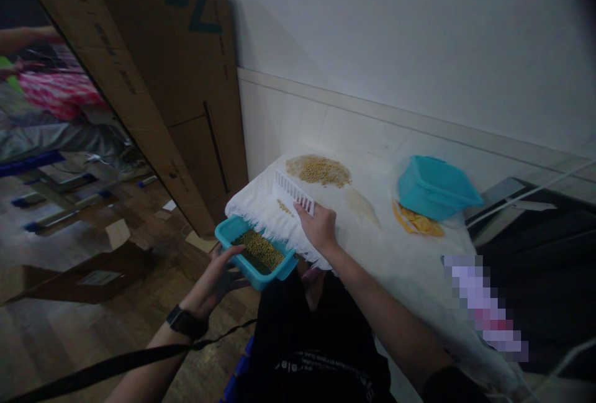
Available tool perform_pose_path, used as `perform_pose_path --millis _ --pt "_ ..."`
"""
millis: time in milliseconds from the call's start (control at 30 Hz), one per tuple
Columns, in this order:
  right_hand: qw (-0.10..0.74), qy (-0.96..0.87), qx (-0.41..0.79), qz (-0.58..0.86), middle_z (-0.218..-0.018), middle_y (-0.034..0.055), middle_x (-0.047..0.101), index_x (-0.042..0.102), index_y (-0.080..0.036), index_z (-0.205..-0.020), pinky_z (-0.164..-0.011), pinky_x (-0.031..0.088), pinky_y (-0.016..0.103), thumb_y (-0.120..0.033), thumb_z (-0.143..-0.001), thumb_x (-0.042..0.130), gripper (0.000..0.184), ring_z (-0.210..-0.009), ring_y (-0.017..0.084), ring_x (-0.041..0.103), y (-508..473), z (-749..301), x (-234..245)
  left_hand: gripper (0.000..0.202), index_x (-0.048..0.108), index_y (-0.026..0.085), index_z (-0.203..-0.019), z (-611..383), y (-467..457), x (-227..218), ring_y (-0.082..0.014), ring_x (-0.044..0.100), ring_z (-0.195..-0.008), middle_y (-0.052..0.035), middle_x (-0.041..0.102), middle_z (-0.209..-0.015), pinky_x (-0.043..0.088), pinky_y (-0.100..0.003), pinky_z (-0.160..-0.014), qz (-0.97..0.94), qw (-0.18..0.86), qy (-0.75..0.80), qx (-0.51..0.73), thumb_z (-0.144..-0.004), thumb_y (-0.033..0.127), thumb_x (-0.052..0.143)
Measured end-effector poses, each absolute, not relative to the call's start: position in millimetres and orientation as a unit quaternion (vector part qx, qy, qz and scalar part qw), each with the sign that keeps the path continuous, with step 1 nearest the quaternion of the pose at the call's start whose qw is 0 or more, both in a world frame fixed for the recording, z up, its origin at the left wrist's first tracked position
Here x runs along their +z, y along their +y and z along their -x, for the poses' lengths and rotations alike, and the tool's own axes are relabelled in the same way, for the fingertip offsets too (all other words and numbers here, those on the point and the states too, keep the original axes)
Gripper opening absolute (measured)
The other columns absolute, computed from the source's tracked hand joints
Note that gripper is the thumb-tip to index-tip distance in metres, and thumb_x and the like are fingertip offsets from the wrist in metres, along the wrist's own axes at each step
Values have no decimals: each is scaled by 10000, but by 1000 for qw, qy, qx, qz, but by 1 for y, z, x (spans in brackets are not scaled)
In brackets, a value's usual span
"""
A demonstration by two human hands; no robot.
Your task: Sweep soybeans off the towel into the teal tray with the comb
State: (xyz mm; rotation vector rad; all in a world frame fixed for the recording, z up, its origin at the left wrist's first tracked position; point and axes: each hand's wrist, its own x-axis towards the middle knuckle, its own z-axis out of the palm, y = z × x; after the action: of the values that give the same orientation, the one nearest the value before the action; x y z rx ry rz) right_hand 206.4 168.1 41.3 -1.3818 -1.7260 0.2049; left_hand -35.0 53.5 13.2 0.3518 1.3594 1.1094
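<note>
My left hand (218, 276) grips a small teal tray (235, 229) of greenish-yellow beans and holds it just below the fringed near edge of a white cloth (261, 201) on the table. My right hand (319, 226) is closed on a white slotted plastic scraper (293, 192) that stands on the cloth beside a few loose beans (284, 207). A larger heap of tan beans (319, 170) lies farther back on the cloth.
An upturned teal tub (435, 185) sits at the right over yellow pieces (419, 223). A thin pale smear of grain (363, 204) lies mid-table. Tall cardboard boxes (177, 80) lean against the wall at the left. Wooden floor with clutter lies beyond.
</note>
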Motion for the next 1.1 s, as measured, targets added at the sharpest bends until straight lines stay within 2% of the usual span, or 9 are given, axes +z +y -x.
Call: perform_pose_path --millis 300,533,733,1100 --pt "459 -689 82 555 -872 134 886 875 -203 -889 -756 653 330 -330 -994 764 198 -828 313 870 164 -209 37 752 470 365 -1451 37 52 13 -275 809 -765 -48 744 -1086 697 -499 -734 -153 628 588 487 -841 363 910" --pt "495 -664 58 557 -826 134 875 887 -204 -886 -679 647 321 -438 -1009 722 311 -751 304 857 130 -237 33 685 509 349 -1399 36 48 18 -275 812 -774 -68 757 -1117 698 -478 -722 -168 635 576 485 -844 369 910" --pt "504 -663 69 549 -848 153 878 894 -190 -893 -682 663 332 -472 -1023 708 362 -717 302 854 105 -246 30 725 503 351 -1404 35 48 19 -290 820 -776 -75 754 -1121 704 -517 -748 -163 638 578 482 -817 365 928" --pt "509 -664 68 543 -823 136 875 894 -205 -857 -664 674 330 -436 -1017 715 333 -706 307 859 89 -249 31 721 504 351 -1406 35 45 21 -298 837 -812 -84 774 -1160 705 -496 -748 -181 642 571 479 -827 406 931"
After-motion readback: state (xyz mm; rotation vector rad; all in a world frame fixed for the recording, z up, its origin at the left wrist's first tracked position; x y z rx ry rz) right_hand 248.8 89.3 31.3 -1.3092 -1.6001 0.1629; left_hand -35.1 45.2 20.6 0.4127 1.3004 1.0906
